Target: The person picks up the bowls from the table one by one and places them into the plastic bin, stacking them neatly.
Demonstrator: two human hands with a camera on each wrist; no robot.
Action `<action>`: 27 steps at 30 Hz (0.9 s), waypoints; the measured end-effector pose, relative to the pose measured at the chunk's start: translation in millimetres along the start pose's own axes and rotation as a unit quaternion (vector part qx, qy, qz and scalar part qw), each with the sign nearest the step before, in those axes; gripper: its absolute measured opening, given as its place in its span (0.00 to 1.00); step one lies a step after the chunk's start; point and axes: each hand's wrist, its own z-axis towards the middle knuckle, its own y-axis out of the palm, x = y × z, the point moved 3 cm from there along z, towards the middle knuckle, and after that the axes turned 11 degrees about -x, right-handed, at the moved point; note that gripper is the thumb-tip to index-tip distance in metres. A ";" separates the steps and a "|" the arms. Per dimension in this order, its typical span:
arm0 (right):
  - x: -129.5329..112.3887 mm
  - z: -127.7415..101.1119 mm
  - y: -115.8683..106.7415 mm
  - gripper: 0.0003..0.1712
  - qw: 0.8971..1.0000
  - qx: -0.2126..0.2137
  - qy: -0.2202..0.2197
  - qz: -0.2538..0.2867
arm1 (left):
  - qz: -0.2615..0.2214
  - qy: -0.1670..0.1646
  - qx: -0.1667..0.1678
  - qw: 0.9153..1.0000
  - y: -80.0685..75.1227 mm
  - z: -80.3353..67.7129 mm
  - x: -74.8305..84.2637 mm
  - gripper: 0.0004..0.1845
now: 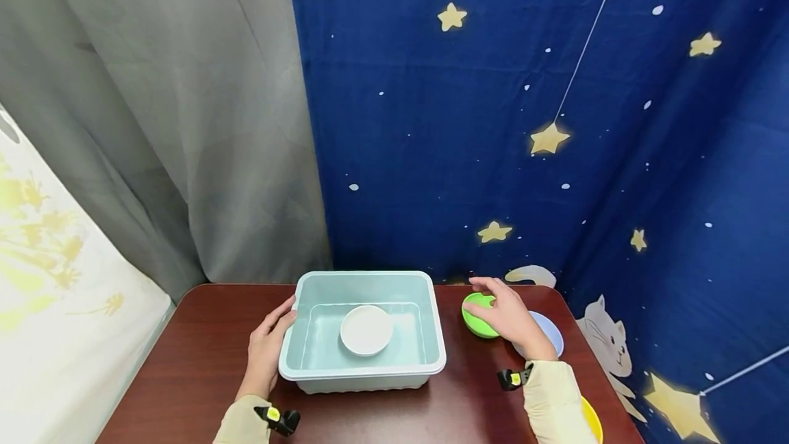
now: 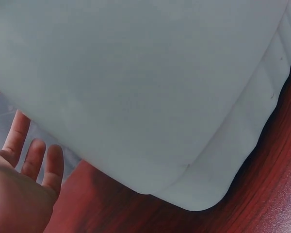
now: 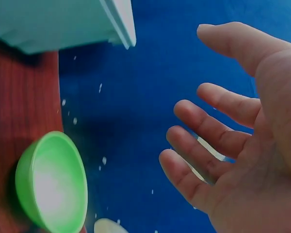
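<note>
A pale blue-green plastic basin [image 1: 364,371] stands on the table with a small white bowl [image 1: 366,331] inside it. My left hand [image 1: 266,351] rests at the basin's left rim; in the left wrist view, its fingers [image 2: 53,167] stretch beside the basin wall [image 2: 136,97]. To the right of the basin, my right hand [image 1: 508,317] hovers above a green bowl [image 1: 476,325], thumb and fingers spread apart. In the right wrist view, nothing lies in the palm, and the green bowl [image 3: 53,184] sits apart from the fingers [image 3: 177,172].
Partly under the right forearm is a light blue dish [image 1: 550,331]. A yellow rounded object [image 1: 592,420] shows beside the right sleeve, mostly hidden. Behind the dark red-brown table [image 1: 203,348] hang a grey curtain [image 1: 246,122] and a blue starry curtain [image 1: 419,136].
</note>
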 end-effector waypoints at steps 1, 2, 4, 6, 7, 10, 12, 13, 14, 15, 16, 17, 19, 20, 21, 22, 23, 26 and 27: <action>2.3 -2.7 -0.8 0.34 1.000 0.004 0.001 -0.004 | 0.002 0.001 0.000 1.000 -0.4 0.0 -0.3 0.32; 5.1 -5.3 -1.8 0.34 1.000 0.007 0.002 -0.013 | 0.003 0.002 0.001 1.000 -0.6 -0.4 -0.3 0.32; 9.4 -10.1 -4.1 0.34 0.999 0.015 0.000 -0.030 | 0.005 0.004 0.002 1.000 -1.1 -1.0 -0.2 0.33; 14.8 -14.5 -6.4 0.35 0.999 0.023 -0.001 -0.047 | 0.005 0.004 0.002 1.000 -1.5 -1.0 0.5 0.33; 17.4 -16.9 -7.4 0.35 0.998 0.028 0.002 -0.056 | 0.007 0.005 0.000 1.000 -1.9 -0.8 0.8 0.33; 25.1 -25.3 -9.6 0.36 0.997 0.034 0.018 -0.072 | 0.019 0.011 -0.006 1.000 -3.2 0.2 2.4 0.33; 29.5 -31.7 -11.0 0.35 0.995 0.039 0.031 -0.084 | 0.030 0.017 -0.011 0.999 -3.9 1.0 3.1 0.34; 31.4 -35.0 -11.7 0.36 0.994 0.042 0.036 -0.089 | 0.034 0.019 -0.014 0.999 -4.1 1.1 3.4 0.34; 33.0 -38.3 -12.4 0.36 0.994 0.044 0.040 -0.092 | 0.035 0.019 -0.016 0.999 -4.1 1.1 3.4 0.33; 34.7 -41.6 -13.3 0.36 0.994 0.047 0.044 -0.093 | 0.035 0.020 -0.019 0.999 -4.0 1.0 3.5 0.33; 36.1 -45.1 -14.0 0.36 0.993 0.049 0.049 -0.093 | 0.035 0.019 -0.020 0.999 -3.8 1.0 3.5 0.33; 37.7 -48.3 -14.6 0.37 0.993 0.051 0.054 -0.091 | 0.034 0.018 -0.022 0.999 -3.6 1.0 3.5 0.33; 40.2 -54.9 -15.5 0.39 0.993 0.053 0.063 -0.080 | 0.031 0.017 -0.024 0.999 -3.4 1.4 3.8 0.33; 41.5 -58.1 -15.7 0.40 0.994 0.052 0.068 -0.074 | 0.031 0.017 -0.023 0.999 -3.5 1.8 4.2 0.32; 42.9 -61.4 -15.4 0.41 0.994 0.050 0.074 -0.068 | 0.034 0.016 -0.022 0.999 -3.8 2.2 4.4 0.32; 44.5 -64.7 -14.7 0.43 0.994 0.046 0.081 -0.063 | 0.037 0.016 -0.021 0.999 -4.3 2.8 4.5 0.32; 46.4 -67.9 -13.9 0.44 0.994 0.042 0.087 -0.059 | 0.040 0.016 -0.021 0.999 -4.7 3.2 4.7 0.32; 52.1 -77.4 -10.4 0.48 0.992 0.030 0.109 -0.058 | 0.045 0.016 -0.019 0.999 -5.3 4.3 5.5 0.32; 54.3 -80.4 -9.3 0.48 0.991 0.027 0.118 -0.058 | 0.046 0.016 -0.020 0.999 -5.2 4.6 5.6 0.32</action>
